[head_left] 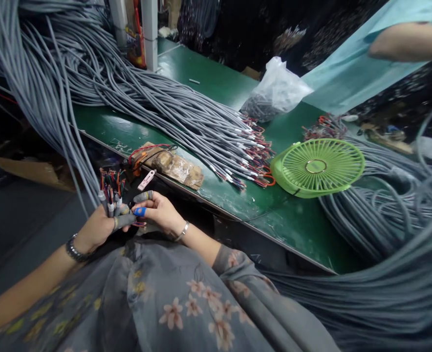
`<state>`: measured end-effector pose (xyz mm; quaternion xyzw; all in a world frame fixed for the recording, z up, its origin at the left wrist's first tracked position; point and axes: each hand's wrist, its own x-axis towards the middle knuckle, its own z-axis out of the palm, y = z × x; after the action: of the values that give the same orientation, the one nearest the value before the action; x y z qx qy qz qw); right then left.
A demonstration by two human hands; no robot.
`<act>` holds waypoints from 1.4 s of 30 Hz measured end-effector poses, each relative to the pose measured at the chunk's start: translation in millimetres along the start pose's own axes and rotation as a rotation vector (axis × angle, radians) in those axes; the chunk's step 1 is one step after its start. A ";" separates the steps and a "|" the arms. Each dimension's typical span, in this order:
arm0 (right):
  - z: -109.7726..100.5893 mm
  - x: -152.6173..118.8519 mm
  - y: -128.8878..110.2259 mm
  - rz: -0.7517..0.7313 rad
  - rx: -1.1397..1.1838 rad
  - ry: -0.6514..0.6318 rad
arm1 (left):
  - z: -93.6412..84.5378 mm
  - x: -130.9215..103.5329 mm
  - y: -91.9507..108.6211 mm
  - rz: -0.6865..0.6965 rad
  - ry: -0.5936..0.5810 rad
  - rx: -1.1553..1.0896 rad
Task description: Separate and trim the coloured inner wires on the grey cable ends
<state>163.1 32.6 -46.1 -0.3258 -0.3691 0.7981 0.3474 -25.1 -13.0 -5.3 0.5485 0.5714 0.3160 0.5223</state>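
Near the table's front edge, my left hand (100, 225) is closed round several grey cables (81, 166), whose stripped ends with coloured wires (112, 185) stick up above the fist. My right hand (161, 211) is beside it, thumb and fingers pinched together at the thin wires by the left fingertips; what exactly lies between them is too small to tell. Grey covers sit on some fingers, and a blue band is on the right thumb. A small pinkish-white tool (146, 180) lies just above the right hand.
A thick bundle of grey cables (157, 98) crosses the green table (296, 230). A taped block (179, 167) sits at its front edge. Behind are a green fan (315, 167) and a plastic bag (280, 88). More cables lie right; a person's arm (410, 42) shows top right.
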 end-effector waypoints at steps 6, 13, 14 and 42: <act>0.8 -0.8 0.2 -0.005 -0.010 0.044 | -0.8 -0.1 -0.1 0.012 0.014 0.048; 2.6 -2.0 0.3 0.000 0.009 0.099 | 3.2 -1.2 -1.6 0.057 0.116 0.007; 1.9 -1.9 0.0 -0.003 0.027 0.113 | 3.0 -1.4 -1.4 0.054 0.120 -0.008; -11.3 41.9 -11.9 -0.201 -0.115 0.227 | -6.3 47.8 20.8 -0.093 -0.135 -0.393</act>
<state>152.6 75.8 -53.3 -0.3946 -0.4033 0.6950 0.4456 -17.8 38.2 3.7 0.4290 0.4872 0.3593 0.6705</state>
